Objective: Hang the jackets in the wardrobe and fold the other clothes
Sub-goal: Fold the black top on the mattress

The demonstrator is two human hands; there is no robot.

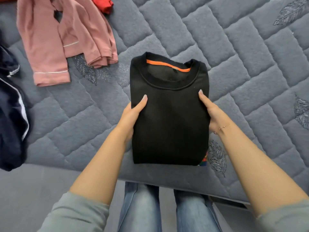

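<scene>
A black sweatshirt (pixel 169 114), folded into a neat rectangle with an orange strip inside its collar, is held just above the grey quilted bed (pixel 234 64). My left hand (pixel 132 114) grips its left edge with the thumb on top. My right hand (pixel 211 113) grips the right edge the same way. A colourful print peeks out at the folded sweatshirt's lower right corner. A pink pyjama top (pixel 58 39) lies unfolded at the upper left of the bed.
A dark navy garment with white stripes (pixel 11 114) hangs over the bed's left side. A red garment (pixel 103 4) shows at the top edge. The bed's near edge runs across below the sweatshirt, with my jeans-clad legs (pixel 167 208) against it.
</scene>
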